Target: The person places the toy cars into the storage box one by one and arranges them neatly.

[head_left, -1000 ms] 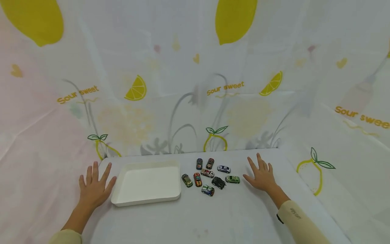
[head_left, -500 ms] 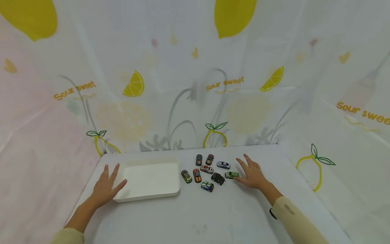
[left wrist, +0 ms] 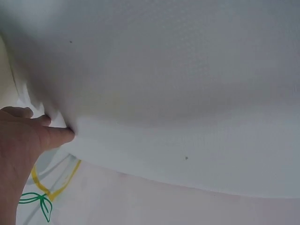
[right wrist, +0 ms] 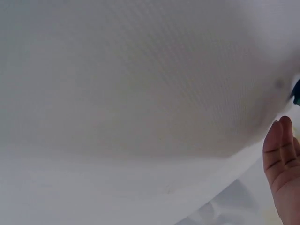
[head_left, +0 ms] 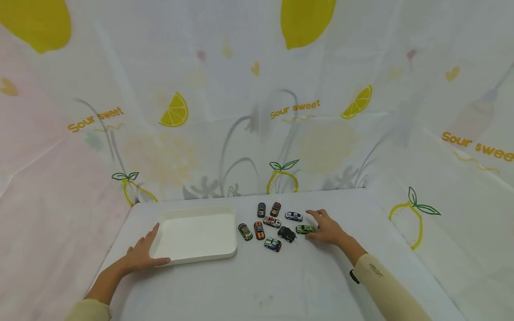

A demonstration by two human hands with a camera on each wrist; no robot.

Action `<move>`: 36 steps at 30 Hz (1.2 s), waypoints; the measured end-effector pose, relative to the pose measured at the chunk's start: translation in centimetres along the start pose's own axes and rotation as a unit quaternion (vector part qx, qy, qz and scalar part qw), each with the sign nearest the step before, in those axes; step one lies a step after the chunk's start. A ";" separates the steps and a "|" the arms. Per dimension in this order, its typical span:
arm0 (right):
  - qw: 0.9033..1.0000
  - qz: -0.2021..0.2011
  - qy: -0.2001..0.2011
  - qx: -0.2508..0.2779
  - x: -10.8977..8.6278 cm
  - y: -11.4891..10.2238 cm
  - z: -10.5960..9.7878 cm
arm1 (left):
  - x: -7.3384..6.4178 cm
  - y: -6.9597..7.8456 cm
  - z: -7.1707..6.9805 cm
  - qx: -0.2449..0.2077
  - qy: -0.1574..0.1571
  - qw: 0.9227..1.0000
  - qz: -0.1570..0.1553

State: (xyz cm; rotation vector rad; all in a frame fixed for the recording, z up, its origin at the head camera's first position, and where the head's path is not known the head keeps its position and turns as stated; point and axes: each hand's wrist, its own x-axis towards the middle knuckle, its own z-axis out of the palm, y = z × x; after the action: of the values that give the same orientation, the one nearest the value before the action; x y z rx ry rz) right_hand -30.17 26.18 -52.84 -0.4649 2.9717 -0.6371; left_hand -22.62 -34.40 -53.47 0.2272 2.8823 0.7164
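At the left of the table, my left hand [head_left: 140, 255] lies against the near-left corner of a white rectangular tray [head_left: 232, 255], thumb along its front and fingers spread up its left side. In the left wrist view, the fingers of that hand [left wrist: 23, 138] look extended near the white cloth. My right hand [head_left: 328, 229] reaches over the right end of a green toy car [head_left: 304, 229], thumb and forefinger apart on either side. Whether it touches the car is unclear. The right wrist view shows straight fingers on this hand [right wrist: 283, 164].
Several more toy cars lie between tray and right hand, including a white one [head_left: 294, 216], a black one [head_left: 287, 234], an orange one [head_left: 259, 230] and a green-white one [head_left: 273, 244]. A lemon-print curtain [head_left: 217, 147] hangs behind the white table [head_left: 225, 290].
My right hand has moved left and down to the green car, its fingers drawing closer together. My left hand has come right from beside the tray onto its near-left corner.
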 end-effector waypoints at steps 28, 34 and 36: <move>0.999 -0.015 0.010 -0.034 0.1 -0.6 1.0 | -0.1 0.2 0.5 0.004 0.004 1.000 -0.014; 0.999 -0.014 -0.016 0.026 1.1 -0.6 1.1 | 0.0 0.1 0.4 -0.005 0.005 1.000 -0.022; 0.999 -0.016 -0.015 0.032 1.3 -0.6 1.2 | 0.1 0.0 0.5 -0.012 0.001 1.000 -0.023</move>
State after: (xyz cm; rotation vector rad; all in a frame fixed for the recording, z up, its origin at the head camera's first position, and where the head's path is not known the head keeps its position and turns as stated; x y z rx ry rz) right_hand -31.10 24.83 -53.68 -0.5127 2.9117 -0.7183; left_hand -22.64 -34.17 -53.91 0.1558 2.8678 0.7436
